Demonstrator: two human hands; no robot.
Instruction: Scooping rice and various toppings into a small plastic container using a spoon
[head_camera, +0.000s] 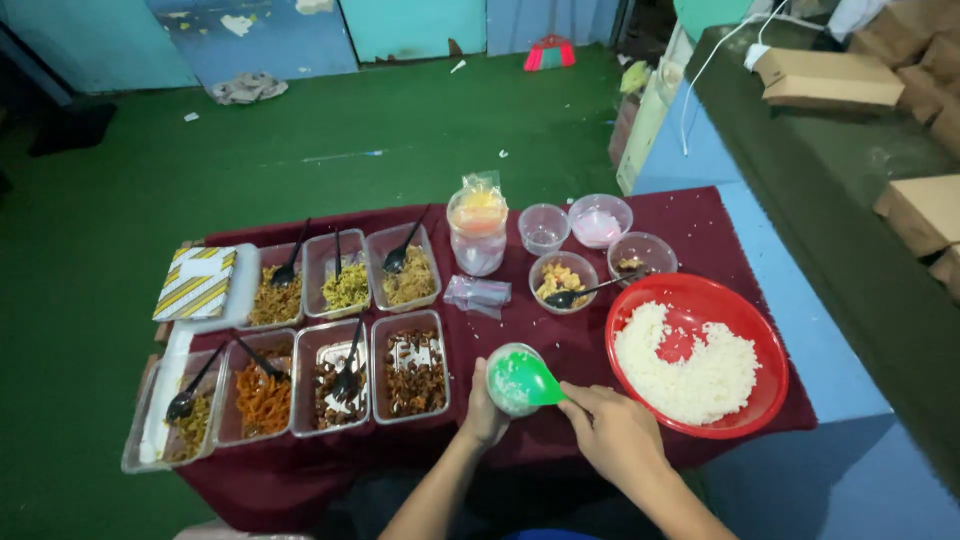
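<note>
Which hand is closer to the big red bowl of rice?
The right hand. It holds a green spoon just beside the red bowl. The left hand is farther away, holding a small clear cup.

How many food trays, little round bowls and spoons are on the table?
Rectangular food trays: 7
Small round bowls: 5, counting the one in the left hand
Black spoons: 7
Green spoon in the right hand: 1
Total: 20

Yellow-and-white striped flat box (195, 283) at table's left end; brown cardboard boxes (828, 79) stacked on dark ledge, upper right.
</note>
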